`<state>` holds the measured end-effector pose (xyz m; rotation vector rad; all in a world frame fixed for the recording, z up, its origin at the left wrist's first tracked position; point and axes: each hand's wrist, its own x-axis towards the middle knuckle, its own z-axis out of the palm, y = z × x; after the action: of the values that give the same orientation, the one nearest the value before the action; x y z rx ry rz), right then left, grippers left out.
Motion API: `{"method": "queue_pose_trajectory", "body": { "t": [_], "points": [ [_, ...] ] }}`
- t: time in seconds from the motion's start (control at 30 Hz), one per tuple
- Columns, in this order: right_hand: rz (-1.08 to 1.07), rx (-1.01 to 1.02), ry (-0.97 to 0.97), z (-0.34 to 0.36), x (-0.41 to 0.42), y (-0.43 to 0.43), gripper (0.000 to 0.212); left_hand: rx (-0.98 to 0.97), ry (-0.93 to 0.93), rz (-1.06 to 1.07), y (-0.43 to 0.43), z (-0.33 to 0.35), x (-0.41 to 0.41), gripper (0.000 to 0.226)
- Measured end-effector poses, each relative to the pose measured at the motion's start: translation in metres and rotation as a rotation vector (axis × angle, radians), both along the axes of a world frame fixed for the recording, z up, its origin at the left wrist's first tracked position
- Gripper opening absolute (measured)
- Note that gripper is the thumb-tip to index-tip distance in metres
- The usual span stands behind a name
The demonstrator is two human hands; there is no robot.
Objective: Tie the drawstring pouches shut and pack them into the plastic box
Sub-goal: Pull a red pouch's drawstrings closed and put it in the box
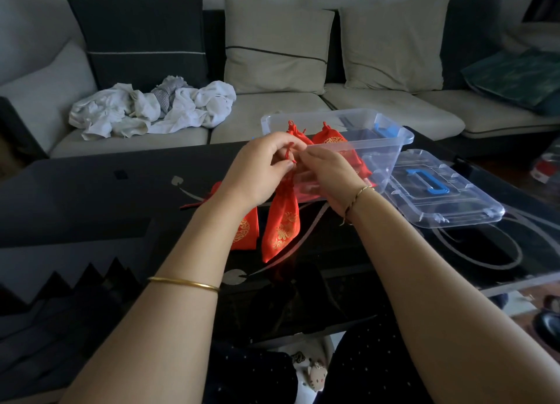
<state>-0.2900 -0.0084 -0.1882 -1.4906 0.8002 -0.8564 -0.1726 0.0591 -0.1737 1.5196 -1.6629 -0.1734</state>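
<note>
**Both hands on pouch cord, in front of the box**

Surroundings: clear plastic box [391,136], open, sits at far edge of black glossy glass table [91,191], right of centre. Clear flat lid w/ blue handle [439,191] lies just beside it toward the right edge. Behind the table: pale sofa [272,112] w/ dark and beige cushions and a crumpled white cloth pile [151,109]. The hands block the box's near-left wall.

Left hand [257,167] and right hand [330,176] meet above table centre. Fingertips of both pinch the thin red cord [288,153] at the neck of a red satin drawstring pouch w/ gold embroidery [281,227]. It hangs from the grip, neck gathered, bottom near the table top.

A second red pouch [244,230] lies on the table, partly hidden behind the left wrist. Two more red pouches [333,139] are inside the box, necks cinched.

Gold motifs are round, floral-ish; can't read them as text. Gold bangle [185,282] on left forearm, thin bracelet [360,193] on right wrist.
</note>
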Motion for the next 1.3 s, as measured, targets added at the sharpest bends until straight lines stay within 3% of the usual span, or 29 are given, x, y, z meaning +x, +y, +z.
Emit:
{"method": "queue_pose_trajectory", "body": {
  "t": [0.13, 0.37, 0.6, 0.73, 0.93, 1.07, 1.2, 1.3],
  "points": [
    [0.06, 0.064, -0.015, -0.003, 0.002, 0.002, 0.024, -0.147, -0.164, 0.084, 0.0, -0.002, -0.002, 0.034],
    [0.208, 0.229, -0.047, -0.003, -0.002, 0.003, 0.015, -0.287, -0.14, 0.142, -0.002, -0.008, -0.002, 0.038],
    [0.29, 0.251, -0.108, -0.002, -0.005, 0.003, 0.011, -0.38, -0.128, 0.157, -0.002, -0.007, -0.005, 0.035],
    [0.2, 0.227, -0.121, 0.0, -0.004, 0.002, 0.015, -0.321, 0.005, 0.172, -0.003, -0.008, -0.005, 0.038],
    [-0.012, 0.091, -0.12, -0.003, -0.007, -0.002, 0.024, -0.098, 0.396, 0.14, -0.006, -0.01, 0.0, 0.019],
    [-0.142, 0.062, -0.125, -0.003, -0.006, -0.004, 0.031, 0.002, 0.639, 0.086, -0.004, -0.01, 0.002, 0.021],
    [-0.121, 0.255, -0.273, -0.001, -0.006, -0.006, 0.033, 0.087, 0.695, 0.188, -0.003, -0.011, 0.006, 0.018],
    [-0.043, 0.46, -0.447, 0.001, -0.006, -0.005, 0.04, 0.118, 0.636, 0.317, -0.005, -0.013, 0.008, 0.029]
  ]
}}
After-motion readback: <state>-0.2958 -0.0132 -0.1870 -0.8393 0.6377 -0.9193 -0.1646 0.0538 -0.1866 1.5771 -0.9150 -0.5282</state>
